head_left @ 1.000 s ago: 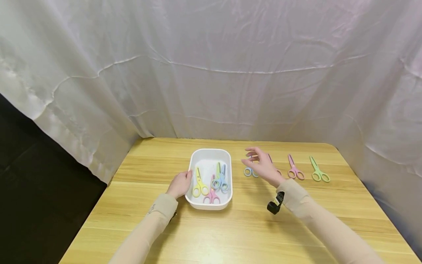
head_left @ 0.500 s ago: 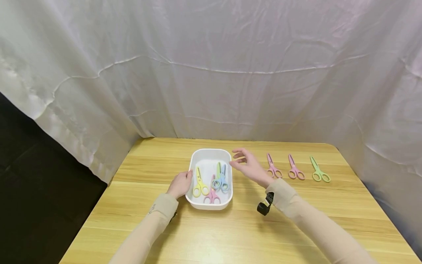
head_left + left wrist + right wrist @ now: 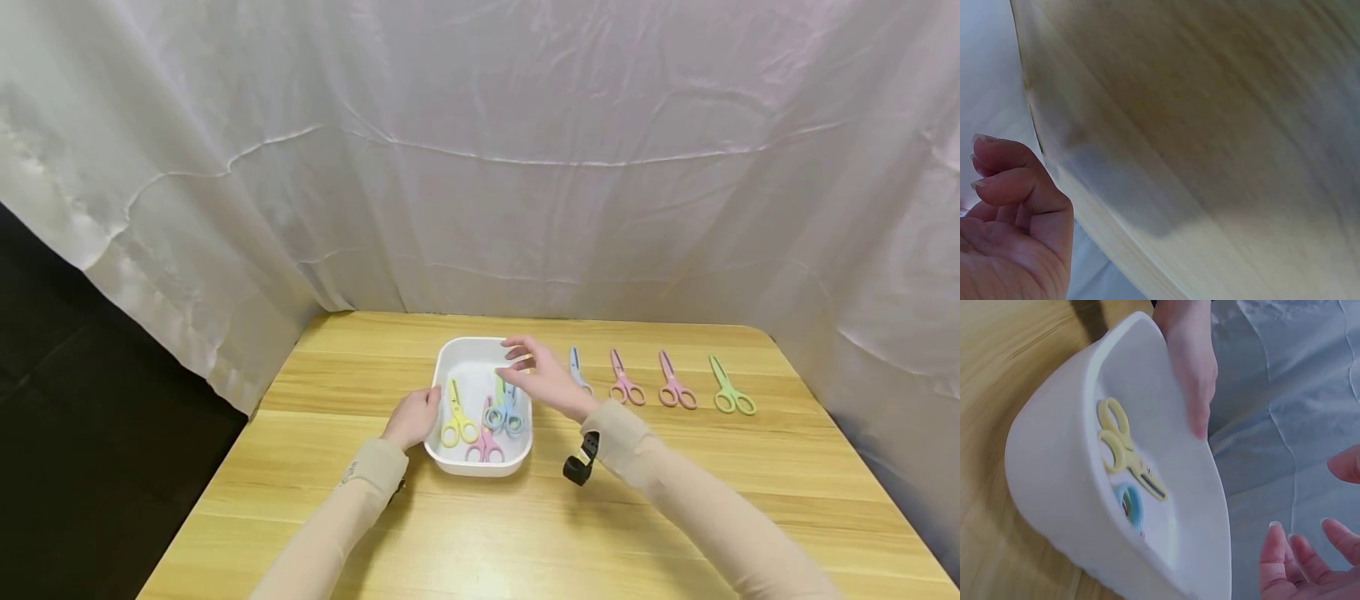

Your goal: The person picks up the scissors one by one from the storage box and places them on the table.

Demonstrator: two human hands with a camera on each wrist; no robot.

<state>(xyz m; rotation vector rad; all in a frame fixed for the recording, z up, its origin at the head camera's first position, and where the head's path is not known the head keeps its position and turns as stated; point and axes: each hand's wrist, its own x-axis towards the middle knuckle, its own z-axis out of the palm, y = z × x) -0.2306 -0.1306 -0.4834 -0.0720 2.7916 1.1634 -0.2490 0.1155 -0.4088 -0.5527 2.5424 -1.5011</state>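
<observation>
A white plastic bin [image 3: 465, 468] holds yellow scissors [image 3: 458, 421], pink scissors [image 3: 487, 446], and blue scissors [image 3: 504, 417] overlapping green ones. My left hand [image 3: 412, 417] holds the bin's left side, its thumb at the rim. In the left wrist view the fingers [image 3: 1016, 181] are curled and the bin is out of sight. Over the bin's right rim hovers my right hand [image 3: 546, 379]. Its fingers are spread and gently bent, with nothing between them, as the right wrist view also shows.
A row of scissors lies on the wooden table [image 3: 675, 483] right of the bin: blue scissors [image 3: 577, 371], partly behind my right hand, two pink pairs [image 3: 624, 379], and green scissors [image 3: 729, 387]. Pale curtains [image 3: 525, 233] hang behind the table.
My right hand has moved left, from above the blue scissors on the table to over the bin's right rim. The left hand and the bin hold their places.
</observation>
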